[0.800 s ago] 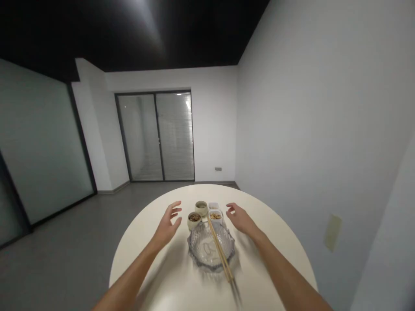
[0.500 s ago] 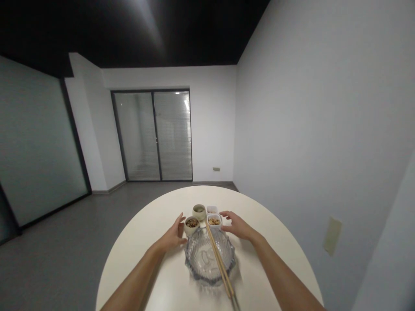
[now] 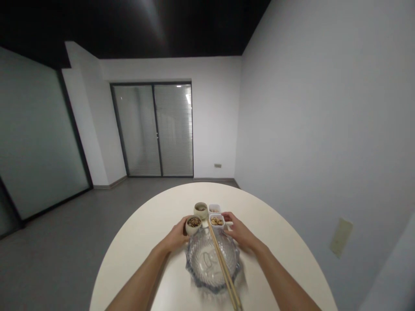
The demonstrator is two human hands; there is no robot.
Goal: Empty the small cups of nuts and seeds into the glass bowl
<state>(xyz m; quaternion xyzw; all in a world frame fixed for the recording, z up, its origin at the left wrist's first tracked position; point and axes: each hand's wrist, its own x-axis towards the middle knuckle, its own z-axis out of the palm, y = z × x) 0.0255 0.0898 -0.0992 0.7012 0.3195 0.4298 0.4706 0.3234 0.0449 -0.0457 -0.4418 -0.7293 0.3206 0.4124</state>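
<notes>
My left hand (image 3: 177, 235) curls around the outer side of a small round cup (image 3: 193, 225) filled with dark seeds or grains. My right hand (image 3: 239, 231) lies beside a small white square dish (image 3: 217, 221) of yellowish-brown pieces, its fingers curved and apart, the tips at the dish's right edge. Behind these stand a second round cup (image 3: 201, 210) and another white dish (image 3: 214, 208) with pale contents. A ribbed clear glass bowl (image 3: 207, 263) sits between my forearms. A pair of long chopsticks (image 3: 222, 263) lies across it.
Everything stands on a round cream table (image 3: 142, 242). A white wall (image 3: 308, 129) runs along the right, with a beige plate (image 3: 341, 237) low on it. Glass doors (image 3: 152, 134) with blinds are at the back.
My left hand has moved in from beside the seed cup and closed around it. My right hand stays by the white dish. The view has shifted slightly.
</notes>
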